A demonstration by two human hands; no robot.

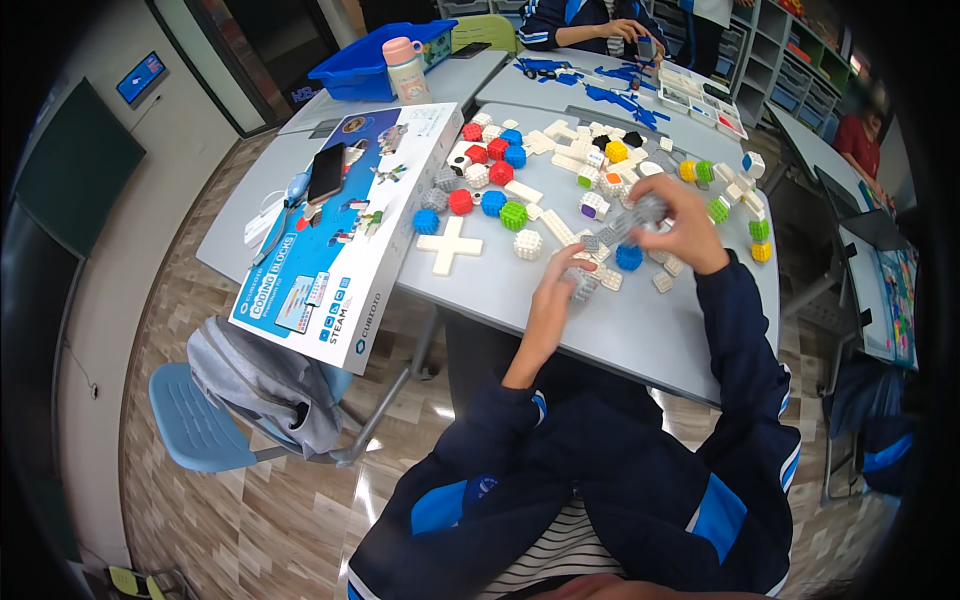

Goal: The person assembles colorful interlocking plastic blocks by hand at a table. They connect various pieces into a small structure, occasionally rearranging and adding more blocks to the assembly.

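Note:
Over the near part of the grey table, my right hand [688,222] grips a grey studded block [645,211] between thumb and fingers. Lower and to the left, the fingers of my left hand [546,310] are closed around another grey block [582,284], partly covered by them. Between the hands sit a blue studded block [629,257] and small white pieces. Just left of my left hand lies a white studded block [528,244]. A white cross-shaped piece [449,246] rests farther left, below red, blue and green blocks.
A large white and blue box [375,290] lies at the table's left, with a phone [327,173] on it. Behind stand a blue bin [345,72] and a pink-capped bottle [408,78]. Across the table, another person's hands [628,32] hold a small dark piece. A chair [200,420] stands left.

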